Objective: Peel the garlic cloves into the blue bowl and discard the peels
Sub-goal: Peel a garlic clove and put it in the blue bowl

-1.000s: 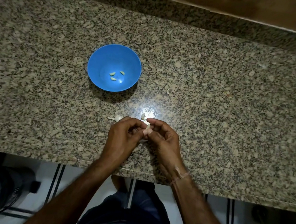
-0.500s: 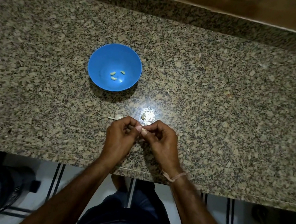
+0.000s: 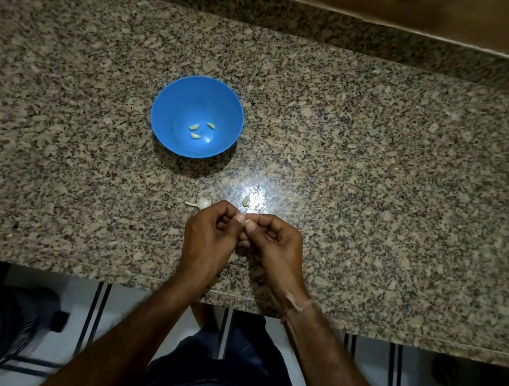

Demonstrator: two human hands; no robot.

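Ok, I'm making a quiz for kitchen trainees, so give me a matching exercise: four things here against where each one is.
1 peeled cloves
2 stemmed garlic piece
3 held clove
4 thread band

A round the right hand's wrist
B in the blue bowl
C on the counter beside the left hand
D pinched between both hands

Pairs: 1-B, 2-C, 3-D, 4-A

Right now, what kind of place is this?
Probably a home kitchen: a speckled granite countertop, a blue bowl holding peeled garlic cloves, and striped floor tiles below the counter edge.
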